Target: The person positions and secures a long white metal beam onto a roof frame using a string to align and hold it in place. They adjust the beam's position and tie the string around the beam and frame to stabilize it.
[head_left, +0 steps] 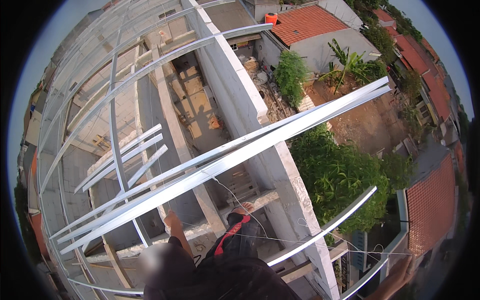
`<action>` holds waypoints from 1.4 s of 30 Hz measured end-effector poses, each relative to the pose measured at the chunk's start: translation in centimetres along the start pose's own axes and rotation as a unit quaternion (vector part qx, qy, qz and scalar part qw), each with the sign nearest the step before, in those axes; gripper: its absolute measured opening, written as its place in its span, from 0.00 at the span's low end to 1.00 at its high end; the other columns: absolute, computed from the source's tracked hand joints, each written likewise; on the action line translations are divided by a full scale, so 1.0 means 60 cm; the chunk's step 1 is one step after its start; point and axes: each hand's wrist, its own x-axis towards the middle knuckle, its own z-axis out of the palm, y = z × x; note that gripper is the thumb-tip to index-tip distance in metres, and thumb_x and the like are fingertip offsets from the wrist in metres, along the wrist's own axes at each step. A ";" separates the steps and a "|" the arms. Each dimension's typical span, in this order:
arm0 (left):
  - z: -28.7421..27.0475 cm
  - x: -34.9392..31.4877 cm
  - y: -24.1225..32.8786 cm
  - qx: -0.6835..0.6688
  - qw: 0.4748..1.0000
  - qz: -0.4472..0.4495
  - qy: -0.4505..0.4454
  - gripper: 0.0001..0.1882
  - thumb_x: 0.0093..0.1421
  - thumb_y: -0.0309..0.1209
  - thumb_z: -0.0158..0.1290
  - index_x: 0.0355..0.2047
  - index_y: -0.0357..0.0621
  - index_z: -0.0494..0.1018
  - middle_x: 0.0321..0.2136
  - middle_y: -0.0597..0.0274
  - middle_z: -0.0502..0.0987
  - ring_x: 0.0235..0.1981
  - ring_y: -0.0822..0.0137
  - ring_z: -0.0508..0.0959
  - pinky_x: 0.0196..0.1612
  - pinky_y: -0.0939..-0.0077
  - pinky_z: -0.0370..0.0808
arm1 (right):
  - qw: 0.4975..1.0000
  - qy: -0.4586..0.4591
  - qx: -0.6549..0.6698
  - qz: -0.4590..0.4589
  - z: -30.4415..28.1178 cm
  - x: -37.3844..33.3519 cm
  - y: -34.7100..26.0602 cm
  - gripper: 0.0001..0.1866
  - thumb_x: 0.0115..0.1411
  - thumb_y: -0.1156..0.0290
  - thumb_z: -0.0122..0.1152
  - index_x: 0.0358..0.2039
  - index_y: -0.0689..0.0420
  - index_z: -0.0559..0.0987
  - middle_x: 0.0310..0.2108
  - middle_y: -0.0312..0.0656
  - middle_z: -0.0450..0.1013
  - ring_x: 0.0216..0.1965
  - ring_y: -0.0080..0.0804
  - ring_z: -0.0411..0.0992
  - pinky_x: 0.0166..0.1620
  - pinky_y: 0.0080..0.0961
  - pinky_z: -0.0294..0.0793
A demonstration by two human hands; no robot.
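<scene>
My left hand [173, 220] is closed low at the left, beside a rough concrete beam. A thin line rises near it, but what the fingers hold is too small to make out. Far out at the lower right, my right hand [401, 272] has its fingers at the end of a pale string [325, 246]. That string runs left across my front, then up to a bundle of long silver metal channels [225, 162]. The bundle lies slantwise over the walls ahead of me. My bare foot [245, 207] rests on a concrete ledge.
Curved metal roof ribs [135, 77] span the left side above open rooms. A tall concrete wall [235, 75] runs down the middle. Shorter channels [122, 155] lie at the left. Another curved strip [335, 222] crosses at lower right. Trees [340, 170] and tiled roofs [315, 25] lie below.
</scene>
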 end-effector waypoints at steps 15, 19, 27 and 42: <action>0.224 -0.615 -0.125 0.233 0.611 0.444 -0.613 0.20 0.76 0.41 0.42 0.32 0.42 0.74 0.17 0.73 0.65 0.15 0.79 0.64 0.20 0.79 0.62 | 0.868 0.419 -0.157 0.214 -0.865 0.020 0.403 0.13 0.69 0.71 0.54 0.47 0.66 0.79 0.33 0.41 0.75 0.28 0.28 0.71 0.29 0.23 0.70; 0.167 -0.742 -0.204 0.322 0.568 0.361 -0.666 0.19 0.76 0.38 0.42 0.35 0.37 0.74 0.20 0.54 0.74 0.20 0.60 0.73 0.29 0.64 0.69 | 0.840 0.388 -0.025 0.378 -0.858 -0.243 0.531 0.09 0.67 0.72 0.54 0.42 0.64 0.78 0.26 0.37 0.70 0.23 0.25 0.66 0.24 0.20 0.64; 0.089 -0.674 -0.274 0.385 0.397 0.382 -0.740 0.18 0.75 0.37 0.43 0.38 0.36 0.77 0.26 0.51 0.80 0.30 0.53 0.81 0.37 0.63 0.74 | 0.796 0.252 0.023 0.549 -0.594 -0.495 0.659 0.12 0.68 0.64 0.57 0.28 0.53 0.71 0.21 0.31 0.66 0.17 0.19 0.61 0.17 0.17 0.59; 0.051 -0.559 -0.253 0.523 0.320 0.338 -0.714 0.19 0.71 0.40 0.44 0.42 0.41 0.81 0.39 0.47 0.83 0.44 0.45 0.82 0.48 0.55 0.77 | 0.986 0.078 0.055 0.140 -0.864 -0.346 0.557 0.22 0.69 0.68 0.50 0.57 0.71 0.75 0.57 0.58 0.74 0.54 0.47 0.77 0.54 0.35 0.81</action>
